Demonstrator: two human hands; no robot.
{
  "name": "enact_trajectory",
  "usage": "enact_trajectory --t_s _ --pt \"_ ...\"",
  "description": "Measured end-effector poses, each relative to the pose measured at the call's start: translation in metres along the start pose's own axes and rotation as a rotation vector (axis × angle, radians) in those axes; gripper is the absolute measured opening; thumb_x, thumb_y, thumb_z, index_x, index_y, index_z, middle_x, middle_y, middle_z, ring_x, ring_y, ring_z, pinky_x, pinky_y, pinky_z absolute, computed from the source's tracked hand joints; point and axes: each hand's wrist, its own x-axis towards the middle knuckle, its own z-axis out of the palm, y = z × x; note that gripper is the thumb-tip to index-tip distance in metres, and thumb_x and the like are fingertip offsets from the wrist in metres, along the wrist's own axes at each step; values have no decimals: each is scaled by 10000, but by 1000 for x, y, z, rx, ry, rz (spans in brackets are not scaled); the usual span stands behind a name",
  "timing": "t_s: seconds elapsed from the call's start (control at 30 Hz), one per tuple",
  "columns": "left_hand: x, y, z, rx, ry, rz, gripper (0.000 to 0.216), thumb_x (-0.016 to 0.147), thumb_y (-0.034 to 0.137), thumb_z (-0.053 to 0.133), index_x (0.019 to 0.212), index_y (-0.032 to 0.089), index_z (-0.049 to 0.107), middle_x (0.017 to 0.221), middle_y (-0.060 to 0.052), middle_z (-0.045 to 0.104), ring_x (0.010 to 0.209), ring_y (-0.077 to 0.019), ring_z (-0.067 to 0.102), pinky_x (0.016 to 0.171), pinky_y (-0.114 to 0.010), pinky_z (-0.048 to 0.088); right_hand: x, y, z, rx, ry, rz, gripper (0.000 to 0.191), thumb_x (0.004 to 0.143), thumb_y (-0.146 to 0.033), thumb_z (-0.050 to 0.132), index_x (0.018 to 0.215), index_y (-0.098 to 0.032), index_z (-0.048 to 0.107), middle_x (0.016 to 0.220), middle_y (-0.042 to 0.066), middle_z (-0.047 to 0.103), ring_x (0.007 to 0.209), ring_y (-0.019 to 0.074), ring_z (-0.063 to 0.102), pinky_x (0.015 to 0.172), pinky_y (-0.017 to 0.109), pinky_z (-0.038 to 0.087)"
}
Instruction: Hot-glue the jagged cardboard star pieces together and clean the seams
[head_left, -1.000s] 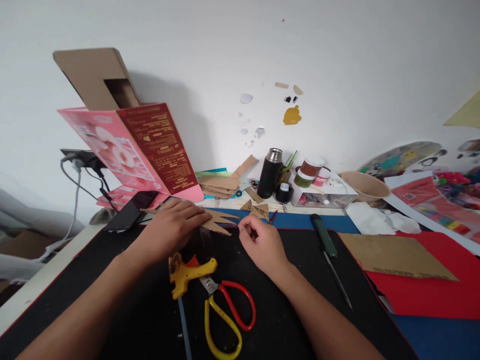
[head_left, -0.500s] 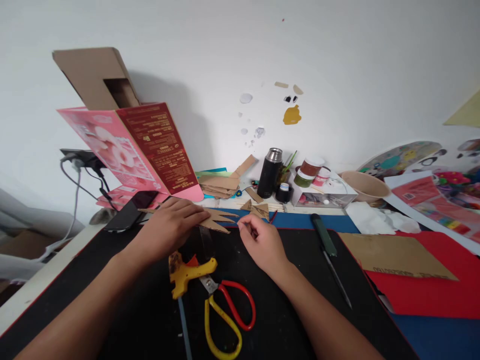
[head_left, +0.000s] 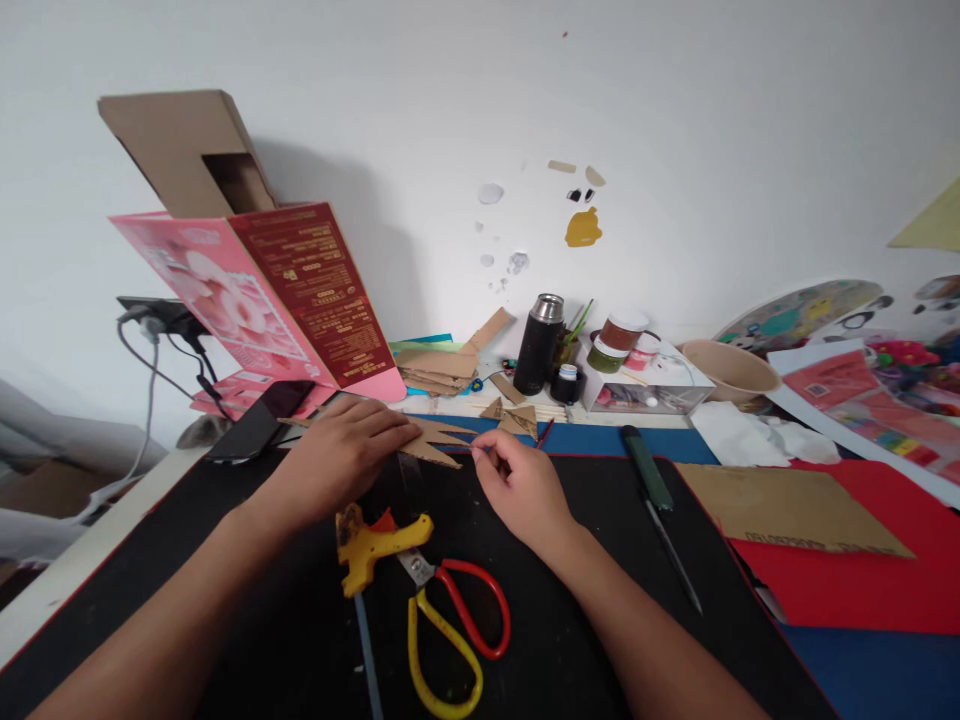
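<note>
A spiky cardboard cutout (head_left: 435, 443) lies under my left hand (head_left: 345, 445), whose fingers close over it and press it down near the back of the black mat. Its pointed strips stick out to the right. My right hand (head_left: 521, 485) is curled, thumb and forefinger pinched right at the tips of those points; whatever sits between them is too small to make out. Just in front are a yellow glue gun (head_left: 382, 545) and scissors (head_left: 450, 630) with one red and one yellow handle. The scissor blades are partly hidden beneath the glue gun.
A green-handled knife (head_left: 652, 490) lies right of my hand. Behind stand a black flask (head_left: 538, 345), paint jars (head_left: 619, 340) and cardboard scraps (head_left: 435, 368). A phone (head_left: 262, 425) and pink box (head_left: 262, 300) are left; a cardboard sheet (head_left: 787, 508) rests on red paper at right.
My right hand has shifted very slightly left, its fingertips now up against the cardboard points. The left hand stays put on the cutout.
</note>
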Motion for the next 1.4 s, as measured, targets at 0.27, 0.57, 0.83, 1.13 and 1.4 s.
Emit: enact_trajectory --t_s 0.27,0.57,0.83,1.13,1.4 --pt "1 0 1 15 13 32 335 1080 197 475 1252 213 762 1187 -94 806 1065 -265 715 940 -437 506 -2 1 1 -6 3 3 134 986 -253 568 939 -235 692 658 -37 598 571 152 555 588 266 384" --pt "-1 1 3 -11 -8 13 348 1060 185 486 1262 227 767 1213 -96 800 1090 -278 712 968 -458 515 -1 1 0 -36 25 -3 120 943 -220 598 896 -232 707 618 -46 581 549 144 542 561 255 367" --pt "-1 1 4 -22 -14 12 353 1066 200 479 1273 236 763 1213 -100 797 1094 -281 706 971 -457 508 -1 -1 -1 -56 37 -4 109 911 -199 614 861 -237 704 584 -58 548 515 138 511 552 254 346" --pt "-1 1 6 -10 -2 15 360 1076 207 454 1265 243 758 1220 -93 800 1091 -275 711 970 -458 501 0 -1 -1 -46 35 7 116 912 -199 598 864 -240 696 586 -58 542 512 140 500 556 259 340" --pt "-1 0 5 0 -15 24 352 1065 203 475 1272 239 757 1228 -97 798 1087 -276 712 965 -451 505 0 -1 -1 -54 40 11 115 906 -184 614 860 -239 704 582 -61 540 518 141 500 558 260 333"
